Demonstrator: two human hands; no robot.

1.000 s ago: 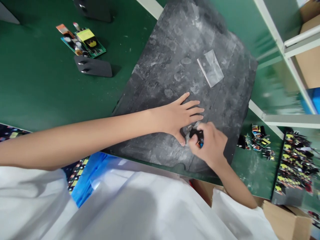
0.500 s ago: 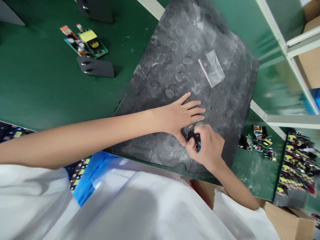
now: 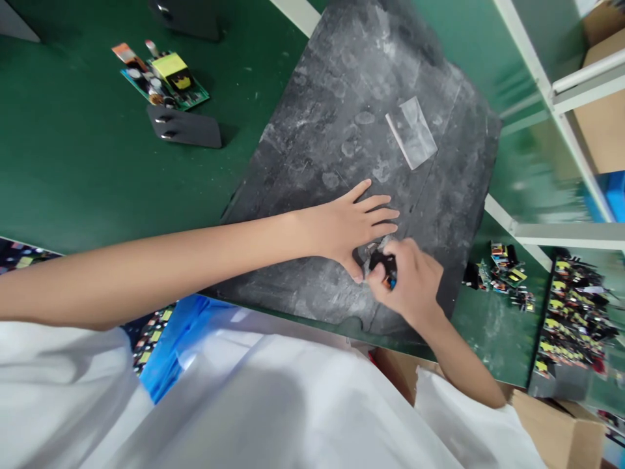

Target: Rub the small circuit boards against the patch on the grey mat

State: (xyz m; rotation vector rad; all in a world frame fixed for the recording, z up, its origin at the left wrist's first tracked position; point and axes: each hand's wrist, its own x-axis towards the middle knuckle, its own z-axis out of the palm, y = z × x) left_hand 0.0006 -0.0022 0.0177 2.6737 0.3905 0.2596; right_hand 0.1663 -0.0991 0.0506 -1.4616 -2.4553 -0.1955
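My left hand lies flat on the dark grey mat, fingers spread, holding nothing. Just beside its thumb, my right hand is closed around a small black electronic part with bits of blue and orange showing. The fingers cover most of that part, so its full shape is hidden. A clear plastic bag lies on the mat beyond both hands.
On the green table at left are a circuit board, a black plug face with two pins and another black piece. Several boards lie at right, near a full tray. White shelf bars rise beyond.
My right hand has shifted slightly to the right with the black part in it, away from my left thumb. The left hand stays in place. The view has turned a little.
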